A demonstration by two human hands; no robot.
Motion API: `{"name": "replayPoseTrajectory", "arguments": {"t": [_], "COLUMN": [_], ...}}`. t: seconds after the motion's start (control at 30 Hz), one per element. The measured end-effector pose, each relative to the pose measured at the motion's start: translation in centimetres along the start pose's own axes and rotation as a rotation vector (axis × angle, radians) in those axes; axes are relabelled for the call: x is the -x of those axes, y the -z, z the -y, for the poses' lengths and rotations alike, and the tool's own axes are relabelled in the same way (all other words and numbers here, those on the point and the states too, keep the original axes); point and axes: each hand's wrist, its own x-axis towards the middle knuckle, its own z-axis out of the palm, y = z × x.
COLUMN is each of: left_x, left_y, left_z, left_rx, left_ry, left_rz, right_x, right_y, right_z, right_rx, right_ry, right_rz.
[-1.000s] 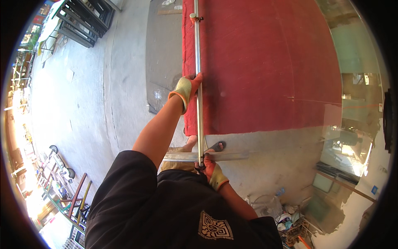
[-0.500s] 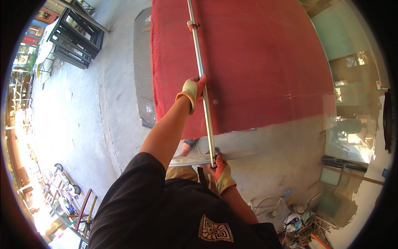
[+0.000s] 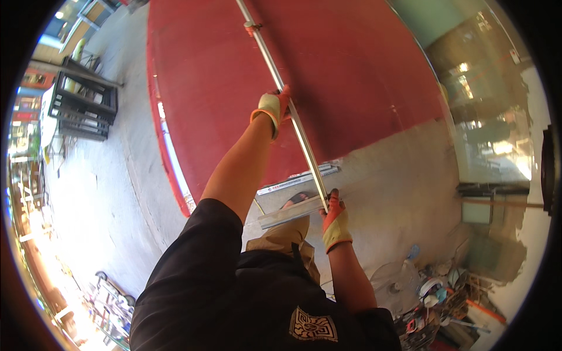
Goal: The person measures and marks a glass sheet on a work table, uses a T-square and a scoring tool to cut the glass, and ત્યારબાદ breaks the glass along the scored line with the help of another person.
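A person in orange-and-cream gloves holds a long metal bar (image 3: 304,140) above a red surface (image 3: 363,88).
The left hand (image 3: 273,105) is clamped around the bar's middle, over the surface near its front edge; the right hand (image 3: 335,220) is closed on the bar's near end, past that edge, where a flat metal crosspiece (image 3: 293,213) meets it. Farther up, a small red-and-silver fitting (image 3: 252,27) sits on the bar.
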Motion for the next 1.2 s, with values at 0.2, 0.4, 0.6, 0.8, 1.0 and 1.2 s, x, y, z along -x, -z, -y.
{"name": "replayPoseTrajectory", "arguments": {"t": [0.2,0.4,0.6,0.8,1.0,1.2], "left_x": [-6.2,-6.4,-6.7,-8.5,-13.9,-12.9], "left_y": [-6.7,-17.6,-17.7,-28.1,-40.6,-53.6], "left_z": [0.7,-4.8,-4.1,-6.8,-6.6,-6.8], "left_rx": [-0.144,0.02,-0.018,-0.049,-0.072,-0.1], "left_ry": [-0.01,0.052,0.103,0.05,0.023,0.005], "left_rz": [0.115,0.138,0.199,0.254,0.246,0.207], "right_x": [-5.8,-9.2,-10.9,-15.8,-21.8,-27.7], "right_y": [4.1,5.8,6.0,11.2,17.3,25.9], "right_z": [5.3,16.4,13.6,22.4,32.1,37.7], "right_rx": [-0.17,-0.02,0.016,-0.028,-0.251,-0.255], "right_ry": [0.109,-0.004,0.056,0.058,0.087,0.205], "right_rz": [-0.111,-0.247,-0.301,-0.343,-0.341,-0.37]}}
